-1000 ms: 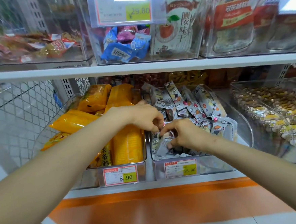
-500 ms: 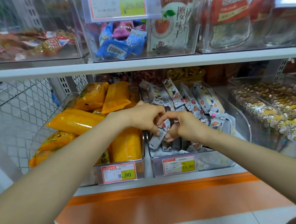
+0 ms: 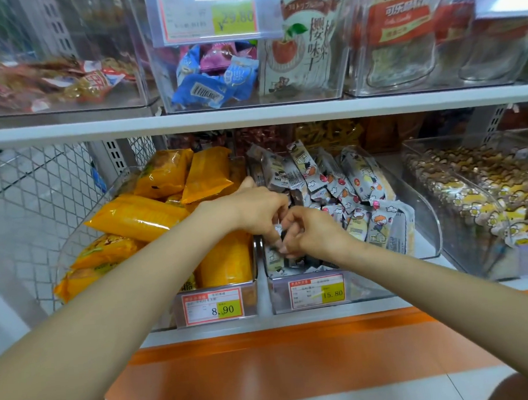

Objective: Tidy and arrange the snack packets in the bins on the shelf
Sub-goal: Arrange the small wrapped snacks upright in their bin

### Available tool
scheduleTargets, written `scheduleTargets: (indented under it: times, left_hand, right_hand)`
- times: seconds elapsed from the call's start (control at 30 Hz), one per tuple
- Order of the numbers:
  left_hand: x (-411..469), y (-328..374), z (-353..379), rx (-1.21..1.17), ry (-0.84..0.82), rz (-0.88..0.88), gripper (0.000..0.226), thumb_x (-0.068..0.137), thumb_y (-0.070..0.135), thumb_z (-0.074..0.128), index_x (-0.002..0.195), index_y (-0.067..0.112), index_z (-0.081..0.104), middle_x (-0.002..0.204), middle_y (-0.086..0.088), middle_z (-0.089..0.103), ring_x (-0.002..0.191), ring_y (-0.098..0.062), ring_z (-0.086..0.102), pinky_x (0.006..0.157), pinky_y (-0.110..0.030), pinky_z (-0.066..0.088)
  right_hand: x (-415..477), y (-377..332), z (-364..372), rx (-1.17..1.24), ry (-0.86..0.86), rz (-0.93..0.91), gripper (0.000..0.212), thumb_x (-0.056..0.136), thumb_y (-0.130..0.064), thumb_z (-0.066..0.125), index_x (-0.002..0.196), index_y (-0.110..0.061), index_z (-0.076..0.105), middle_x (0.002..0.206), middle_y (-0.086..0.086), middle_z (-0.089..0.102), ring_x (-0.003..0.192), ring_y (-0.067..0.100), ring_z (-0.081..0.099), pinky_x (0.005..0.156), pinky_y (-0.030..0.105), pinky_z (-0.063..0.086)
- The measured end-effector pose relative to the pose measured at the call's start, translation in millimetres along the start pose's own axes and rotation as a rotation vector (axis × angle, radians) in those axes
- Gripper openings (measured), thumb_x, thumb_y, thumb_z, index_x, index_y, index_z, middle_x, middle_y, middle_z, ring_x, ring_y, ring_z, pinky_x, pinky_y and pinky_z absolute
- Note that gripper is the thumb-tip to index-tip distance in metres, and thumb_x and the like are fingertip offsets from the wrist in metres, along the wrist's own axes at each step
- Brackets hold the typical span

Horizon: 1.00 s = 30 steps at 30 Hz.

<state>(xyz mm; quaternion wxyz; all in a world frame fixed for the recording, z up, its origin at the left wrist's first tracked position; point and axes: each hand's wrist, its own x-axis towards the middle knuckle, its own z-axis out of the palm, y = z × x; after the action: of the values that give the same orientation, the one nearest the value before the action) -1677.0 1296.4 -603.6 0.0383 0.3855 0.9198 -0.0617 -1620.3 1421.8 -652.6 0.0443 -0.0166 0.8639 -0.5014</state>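
Reaching forward with both arms, I work at the lower shelf. At the far left stands a wire mesh panel (image 3: 34, 200). Beside it is a clear bin (image 3: 251, 297) filled with orange snack packets (image 3: 136, 218); some lie flat, two lean at the back, and one stands upright at the front. On the front wall of this bin is a price tag (image 3: 213, 306) that reads 8.90.

My left hand (image 3: 257, 211) crosses over the right edge of this bin and its fingers reach into the next one. The fingers are curled downward and pinch a small grey packet (image 3: 278, 230) at the front of that second bin. My right hand (image 3: 316, 232) meets the left one there, knuckles touching. Its fingers are curled as well and close on the same packet from the other side. How much of the packet they cover, I cannot tell, because the two hands hide it.

The middle bin (image 3: 422, 220) holds many grey cartoon packets (image 3: 362, 190). Those behind my hands stand in leaning rows, and those under my hands lie lower and mixed. Its tag (image 3: 317, 291) reads 15.80.

Further right, apart from my hands, a third clear bin (image 3: 466, 248) is packed with small yellow and brown packets (image 3: 480, 184).

Above the white shelf board (image 3: 281, 112), more clear bins hold blue and purple packets (image 3: 213, 78) and a tall white pouch (image 3: 301, 41).
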Motion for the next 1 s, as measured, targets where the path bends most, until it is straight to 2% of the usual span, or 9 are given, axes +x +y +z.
scheduleTargets:
  times: [0.13,0.23,0.33,0.43,0.63,0.7,0.77,0.87,1.0]
  left_hand:
    - [5,7,2,0.097,-0.005,-0.048,0.039,0.075,0.042,0.072,0.105,0.02,0.057,0.101,0.005,0.064,0.095,-0.015,0.053,0.093,-0.037,0.024]
    - [8,8,1,0.102,0.041,-0.064,0.019,0.079,0.028,0.07,0.093,0.021,0.06,0.091,0.005,0.062,0.097,-0.016,0.055,0.095,-0.037,0.024]
    - [10,6,0,0.065,0.074,-0.064,0.012,0.081,0.018,0.066,0.082,0.025,0.056,0.084,0.008,0.058,0.094,-0.016,0.055,0.095,-0.036,0.025]
    - [12,4,1,0.045,0.068,-0.074,0.016,0.077,0.02,0.071,0.079,0.026,0.056,0.078,0.011,0.058,0.087,-0.013,0.053,0.095,-0.035,0.025]
    - [14,2,3,-0.019,0.05,-0.082,0.02,0.078,0.02,0.07,0.077,0.026,0.051,0.065,0.016,0.048,0.08,-0.01,0.049,0.093,-0.033,0.026]
    - [14,2,4,-0.02,0.058,-0.08,0.025,0.079,0.017,0.067,0.072,0.026,0.044,0.067,0.014,0.048,0.077,-0.01,0.047,0.094,-0.034,0.026]
    - [13,1,3,-0.022,0.06,-0.072,0.027,0.081,0.011,0.061,0.067,0.025,0.042,0.07,0.012,0.05,0.075,-0.011,0.048,0.098,-0.035,0.025]
    - [10,-1,2,-0.065,0.039,-0.055,0.023,0.083,0.009,0.059,0.069,0.026,0.051,0.071,0.015,0.054,0.075,-0.006,0.049,0.101,-0.035,0.022]
    - [9,-2,2,-0.069,0.007,-0.024,0.011,0.086,0.017,0.061,0.084,0.025,0.068,0.079,0.018,0.059,0.079,-0.001,0.046,0.1,-0.033,0.02]
  right_hand:
    - [3,4,-1,0.1,-0.041,0.039,0.032,0.077,0.019,0.059,0.09,-0.008,0.047,0.07,0.014,0.062,0.089,0.041,0.066,0.079,0.048,0.056]
    - [3,6,-11,0.073,-0.066,0.029,0.032,0.079,0.021,0.053,0.087,-0.009,0.049,0.074,0.018,0.063,0.079,0.031,0.067,0.074,0.039,0.058]
    - [0,6,-27,-0.156,-0.181,-0.04,0.024,0.08,0.013,0.059,0.083,-0.011,0.059,0.077,0.014,0.067,0.072,0.018,0.067,0.072,0.028,0.057]
    - [0,7,-31,-0.274,-0.453,-0.014,0.019,0.082,-0.001,0.068,0.098,-0.012,0.067,0.094,0.008,0.072,0.086,0.012,0.068,0.082,0.025,0.055]
    - [14,9,-16,-0.467,-0.73,0.043,0.037,0.096,-0.006,0.048,0.132,-0.013,0.052,0.13,0.003,0.058,0.108,0.005,0.053,0.097,0.021,0.043]
    - [16,11,-19,-0.443,-0.78,0.042,0.039,0.096,-0.005,0.047,0.134,-0.013,0.05,0.124,0.002,0.058,0.104,0.007,0.054,0.09,0.02,0.045]
    - [13,9,-26,-0.361,-0.801,0.039,0.042,0.092,-0.005,0.052,0.133,-0.012,0.051,0.102,0.0,0.057,0.086,0.008,0.051,0.072,0.018,0.041]
    - [8,5,-43,-0.309,-0.783,0.009,0.045,0.077,-0.019,0.057,0.122,-0.023,0.059,0.082,-0.003,0.049,0.075,0.02,0.041,0.063,0.03,0.033]
    - [1,3,-55,-0.369,-0.755,-0.055,0.033,0.075,-0.032,0.059,0.107,-0.025,0.065,0.095,0.009,0.063,0.082,0.025,0.051,0.072,0.039,0.033]
